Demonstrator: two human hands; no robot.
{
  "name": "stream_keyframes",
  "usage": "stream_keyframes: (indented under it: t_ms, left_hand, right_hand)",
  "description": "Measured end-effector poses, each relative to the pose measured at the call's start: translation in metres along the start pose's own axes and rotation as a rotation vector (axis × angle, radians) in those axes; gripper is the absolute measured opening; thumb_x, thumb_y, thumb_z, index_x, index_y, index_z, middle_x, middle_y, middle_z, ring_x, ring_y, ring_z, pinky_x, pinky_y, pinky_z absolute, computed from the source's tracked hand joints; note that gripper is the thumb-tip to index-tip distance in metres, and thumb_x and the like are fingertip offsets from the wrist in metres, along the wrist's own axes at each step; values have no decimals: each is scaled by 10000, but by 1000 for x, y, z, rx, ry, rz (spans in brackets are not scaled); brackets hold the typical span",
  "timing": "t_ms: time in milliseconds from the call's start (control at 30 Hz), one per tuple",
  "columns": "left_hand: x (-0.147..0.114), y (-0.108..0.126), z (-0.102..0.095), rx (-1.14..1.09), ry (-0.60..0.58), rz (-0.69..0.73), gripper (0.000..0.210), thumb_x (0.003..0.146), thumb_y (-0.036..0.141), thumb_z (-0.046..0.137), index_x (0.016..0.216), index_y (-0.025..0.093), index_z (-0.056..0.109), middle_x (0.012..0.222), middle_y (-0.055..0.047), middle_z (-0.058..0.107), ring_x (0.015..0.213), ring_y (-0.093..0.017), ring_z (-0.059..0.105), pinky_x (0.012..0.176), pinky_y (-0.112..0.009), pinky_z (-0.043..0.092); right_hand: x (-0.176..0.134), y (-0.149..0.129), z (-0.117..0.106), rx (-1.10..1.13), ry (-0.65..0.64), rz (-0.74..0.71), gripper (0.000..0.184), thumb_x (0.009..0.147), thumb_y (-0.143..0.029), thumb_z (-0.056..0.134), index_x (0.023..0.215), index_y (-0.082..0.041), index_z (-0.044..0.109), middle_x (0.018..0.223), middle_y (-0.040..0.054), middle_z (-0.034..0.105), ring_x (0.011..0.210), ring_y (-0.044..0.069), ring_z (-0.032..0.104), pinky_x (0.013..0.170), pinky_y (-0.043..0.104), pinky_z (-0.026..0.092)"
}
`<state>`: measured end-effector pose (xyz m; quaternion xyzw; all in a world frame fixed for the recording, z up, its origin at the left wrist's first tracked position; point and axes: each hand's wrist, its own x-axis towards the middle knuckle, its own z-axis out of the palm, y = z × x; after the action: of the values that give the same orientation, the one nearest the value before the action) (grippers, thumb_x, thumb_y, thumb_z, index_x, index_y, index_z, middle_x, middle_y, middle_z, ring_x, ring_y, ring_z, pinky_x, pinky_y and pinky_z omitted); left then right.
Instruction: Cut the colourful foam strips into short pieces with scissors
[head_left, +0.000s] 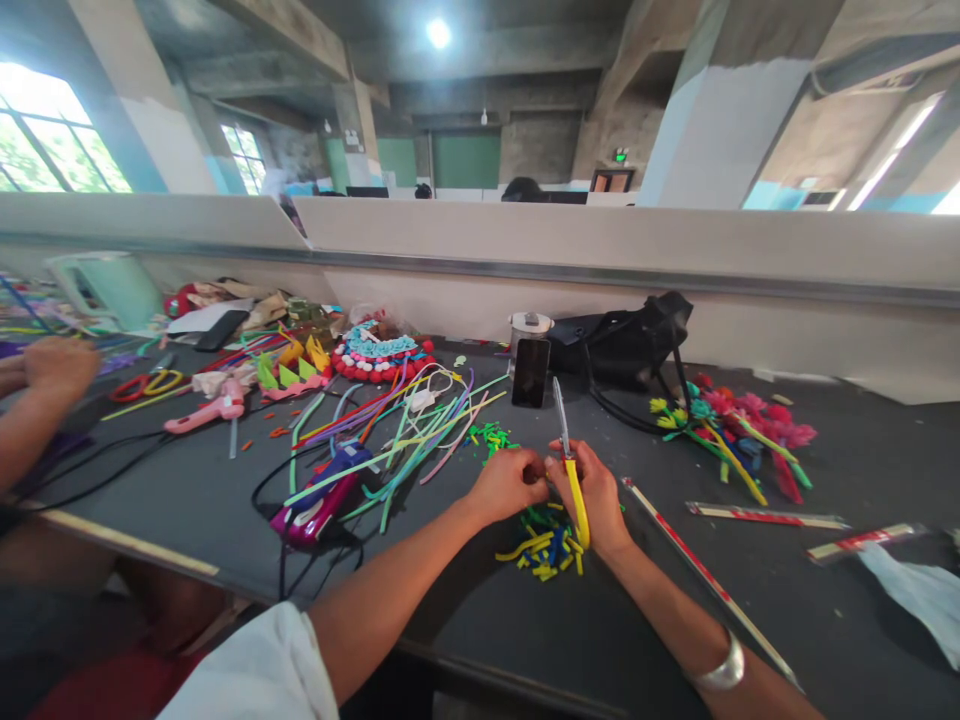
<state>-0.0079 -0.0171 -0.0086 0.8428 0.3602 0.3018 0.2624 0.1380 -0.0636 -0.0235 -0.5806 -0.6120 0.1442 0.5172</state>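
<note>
My right hand (598, 497) is wrapped round a pair of yellow-handled scissors (577, 502), their metal blades pointing up and away from me. Close beside it, my left hand (508, 486) has its fingers pinched together; whatever is between the fingertips is too small to tell. Below both hands lies a pile of short cut pieces (551, 560) in yellow, blue and green, which look like fuzzy craft stems. Small green snippets (491, 438) are scattered just beyond my left hand.
Long pipe cleaners (397, 450), a purple device (322, 495) and a pink glue gun (214, 408) lie leftward. A phone (531, 372) leans ahead near a black bag (630, 345). Fuzzy flowers (750, 425) and wrapped sticks (765, 516) are rightward. A co-worker's hand (60, 368) shows far left.
</note>
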Motion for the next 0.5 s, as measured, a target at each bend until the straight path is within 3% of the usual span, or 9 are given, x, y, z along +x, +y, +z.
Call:
stream_keyframes:
  t_ms: [333, 500]
  left_hand:
    - [-1, 3, -1, 140, -4, 59, 26, 662, 200, 562, 667, 177, 553, 636, -8, 563, 613, -136, 488, 578, -242, 313]
    - [-1, 4, 0, 18, 21, 2, 61, 679, 227, 555, 669, 169, 570, 618, 1, 545, 589, -123, 468, 562, -241, 301]
  right_hand:
    - [1, 4, -2, -50, -20, 2, 308, 823, -377, 498, 1049, -175, 551, 990, 72, 654, 760, 166, 637, 711, 276, 484]
    - [1, 5, -1, -68, -12, -31, 297, 828, -360, 489, 1051, -174, 550, 995, 74, 648, 760, 161, 626, 708, 271, 479]
